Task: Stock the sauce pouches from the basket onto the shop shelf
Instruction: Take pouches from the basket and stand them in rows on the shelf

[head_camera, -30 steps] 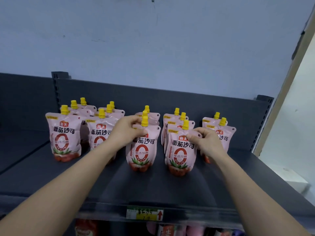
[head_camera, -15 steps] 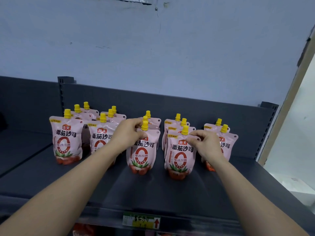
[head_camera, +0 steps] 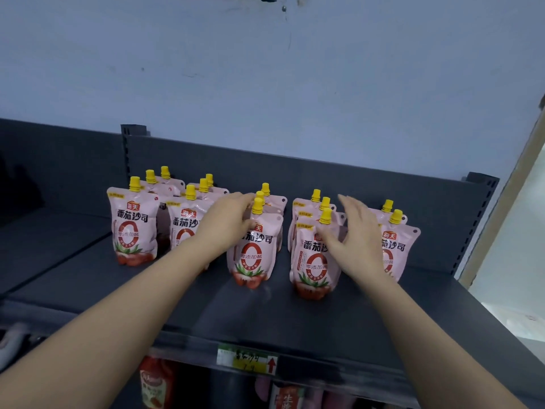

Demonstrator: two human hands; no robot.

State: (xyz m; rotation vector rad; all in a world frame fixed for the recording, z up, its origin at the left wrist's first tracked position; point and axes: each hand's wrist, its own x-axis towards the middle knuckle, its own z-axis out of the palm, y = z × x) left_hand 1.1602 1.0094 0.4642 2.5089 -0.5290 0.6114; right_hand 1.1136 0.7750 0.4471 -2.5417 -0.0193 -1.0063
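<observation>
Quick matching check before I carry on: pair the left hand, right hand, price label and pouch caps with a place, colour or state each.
1 left hand
2 right hand
3 price label
4 pouch caps

A fingers spread, holding nothing
B on the shelf front edge
C yellow
D grips the middle front pouch

Pairs: 1-D, 2-A, 3-B, 4-C

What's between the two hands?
Head view: two standing pouches, the middle pouch held by the left hand, the next pouch partly behind the right hand.
</observation>
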